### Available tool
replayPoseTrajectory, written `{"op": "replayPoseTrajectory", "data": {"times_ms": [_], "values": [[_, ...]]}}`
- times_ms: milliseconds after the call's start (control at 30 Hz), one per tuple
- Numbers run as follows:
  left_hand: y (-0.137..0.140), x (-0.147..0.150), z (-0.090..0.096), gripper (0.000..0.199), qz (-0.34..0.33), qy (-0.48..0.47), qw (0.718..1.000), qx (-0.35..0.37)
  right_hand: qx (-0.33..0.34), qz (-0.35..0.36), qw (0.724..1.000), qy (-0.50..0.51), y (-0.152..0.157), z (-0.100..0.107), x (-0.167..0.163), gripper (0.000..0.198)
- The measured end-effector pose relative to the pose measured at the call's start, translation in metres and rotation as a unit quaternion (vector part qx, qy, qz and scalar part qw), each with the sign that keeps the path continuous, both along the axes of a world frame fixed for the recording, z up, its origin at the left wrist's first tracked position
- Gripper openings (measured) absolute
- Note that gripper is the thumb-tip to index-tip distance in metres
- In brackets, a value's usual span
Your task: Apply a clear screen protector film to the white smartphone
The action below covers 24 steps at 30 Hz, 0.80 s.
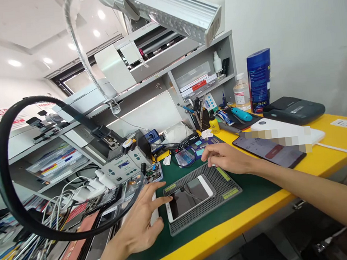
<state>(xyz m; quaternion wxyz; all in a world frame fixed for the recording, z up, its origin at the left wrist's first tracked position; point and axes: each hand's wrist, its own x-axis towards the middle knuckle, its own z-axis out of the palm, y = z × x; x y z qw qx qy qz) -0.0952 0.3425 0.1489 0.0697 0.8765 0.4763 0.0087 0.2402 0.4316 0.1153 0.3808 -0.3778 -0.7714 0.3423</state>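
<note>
A white smartphone lies screen up on a grey perforated pad on the green mat. My left hand hovers at the phone's left end, fingers spread, its forefinger reaching toward the phone's top corner. My right hand rests palm down at the pad's far edge, fingers apart, touching or just above the mat. Neither hand holds anything.
A black ring magnifier on an arm hangs at left over tangled cables and phone parts. A soldering station stands behind. A dark phone, white box, black printer, blue canister and tools sit on the yellow bench.
</note>
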Motion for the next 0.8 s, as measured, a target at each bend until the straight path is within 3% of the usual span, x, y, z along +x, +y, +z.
{"op": "replayPoseTrajectory", "data": {"times_ms": [800], "values": [[0.012, 0.024, -0.002, 0.071, -0.043, -0.008, 0.999, -0.016, 0.011, 0.0, 1.0, -0.02, -0.001, 0.004, 0.001, 0.02]]}}
